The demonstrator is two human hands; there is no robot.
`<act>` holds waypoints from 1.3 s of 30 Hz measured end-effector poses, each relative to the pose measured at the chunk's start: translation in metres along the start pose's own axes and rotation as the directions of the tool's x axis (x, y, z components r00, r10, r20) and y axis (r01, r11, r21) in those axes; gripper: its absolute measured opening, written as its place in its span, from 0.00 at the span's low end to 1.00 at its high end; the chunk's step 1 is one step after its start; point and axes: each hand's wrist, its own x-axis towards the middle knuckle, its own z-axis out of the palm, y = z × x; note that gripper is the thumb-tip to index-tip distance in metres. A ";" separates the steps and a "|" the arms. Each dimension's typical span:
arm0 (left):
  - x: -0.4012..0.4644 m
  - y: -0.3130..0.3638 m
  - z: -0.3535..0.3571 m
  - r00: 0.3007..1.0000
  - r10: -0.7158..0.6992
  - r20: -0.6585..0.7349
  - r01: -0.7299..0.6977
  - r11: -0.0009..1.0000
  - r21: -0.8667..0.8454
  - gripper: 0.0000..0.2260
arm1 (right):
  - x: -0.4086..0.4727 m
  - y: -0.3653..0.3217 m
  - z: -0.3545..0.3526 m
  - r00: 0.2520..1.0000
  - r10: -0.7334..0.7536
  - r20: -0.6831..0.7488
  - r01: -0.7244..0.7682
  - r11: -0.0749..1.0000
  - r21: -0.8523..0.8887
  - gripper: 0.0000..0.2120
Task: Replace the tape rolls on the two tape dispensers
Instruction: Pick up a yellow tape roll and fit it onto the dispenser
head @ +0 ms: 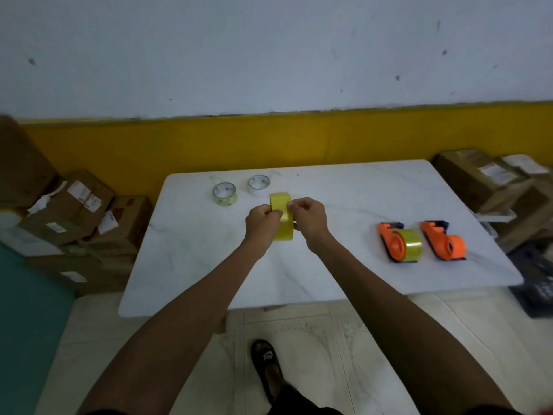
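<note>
A yellow tape roll [282, 226] stands on edge above the middle of the white table [344, 280], held between both hands. My left hand [261, 224] grips its left side, and my right hand [308, 221] pinches its top right edge. Two orange tape dispensers lie at the right of the table: the left dispenser [392, 244] carries a yellow roll [412, 245], the right dispenser [443, 241] has a bare orange hub. Two nearly used-up rolls lie flat at the back left, a clear one [225, 193] and a white one [259, 185].
Cardboard boxes [74, 211] are stacked left of the table, and more boxes [490, 181] stand at the right. A yellow and white wall runs behind. My sandalled foot [266, 360] is on the tiled floor below the table's front edge.
</note>
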 end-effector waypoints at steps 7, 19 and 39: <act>-0.054 0.012 0.074 0.991 0.009 0.131 -0.012 1.000 0.025 0.05 | -0.035 0.018 -0.094 0.992 0.037 -0.119 -0.035 0.999 0.019 0.10; -0.085 0.049 0.254 0.953 0.020 0.301 -0.047 0.996 0.081 0.07 | -0.013 0.051 -0.277 0.957 0.076 -0.281 -0.053 0.995 0.089 0.04; -0.074 0.067 0.503 0.883 -0.103 0.458 0.085 0.995 0.061 0.05 | 0.071 0.103 -0.497 0.903 0.242 -0.356 -0.232 0.970 0.072 0.04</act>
